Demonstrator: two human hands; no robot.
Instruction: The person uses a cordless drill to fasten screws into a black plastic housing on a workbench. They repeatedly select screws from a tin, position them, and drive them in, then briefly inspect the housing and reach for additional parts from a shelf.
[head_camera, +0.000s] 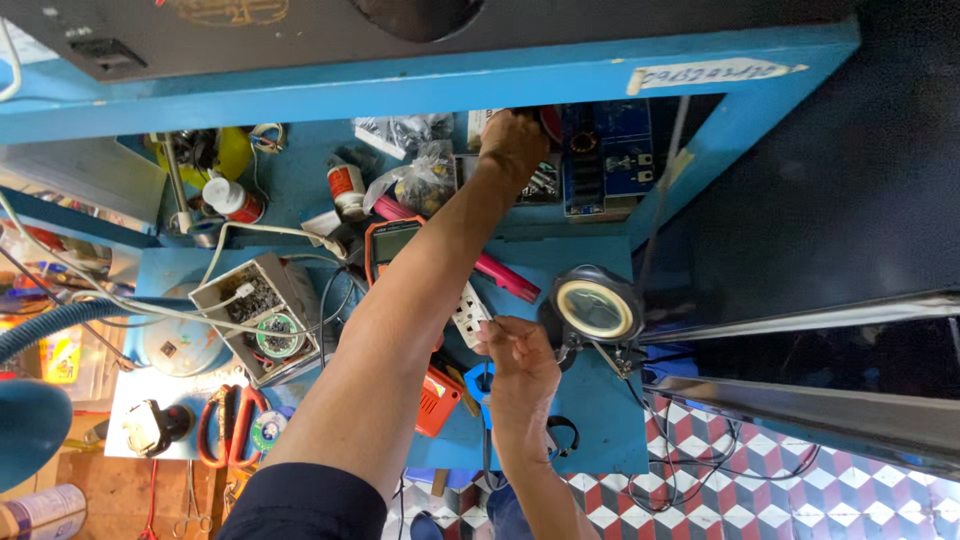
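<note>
Parts box (540, 182) of small metal bits, set at the back of the blue bench (600, 410), under the blue shelf (400, 85) and just beside a blue circuit board (606, 150). Left hand (513, 140) stretched far up to that back row, knuckles toward the camera, resting over the top edge of the parts box; fingers curled out of sight behind the hand, so cannot tell whether clenched on anything. Right hand (522, 372) low and near the front edge, fingertips (490, 330) pinched together just beside a white power strip (468, 313); whatever sits in the pinch too small to make out. Round magnifier lamp (597, 308) close by the right hand, on its outer side. Orange multimeter (392, 240) partly hidden under the left forearm, with a pink-handled tool (505, 275) slanting out from beneath it. Clear plastic bags (415, 182) of components near the left wrist. Open grey box (258, 315) of electronics with white wires well apart to the left, and a white bottle with a red band (232, 197) behind it
</note>
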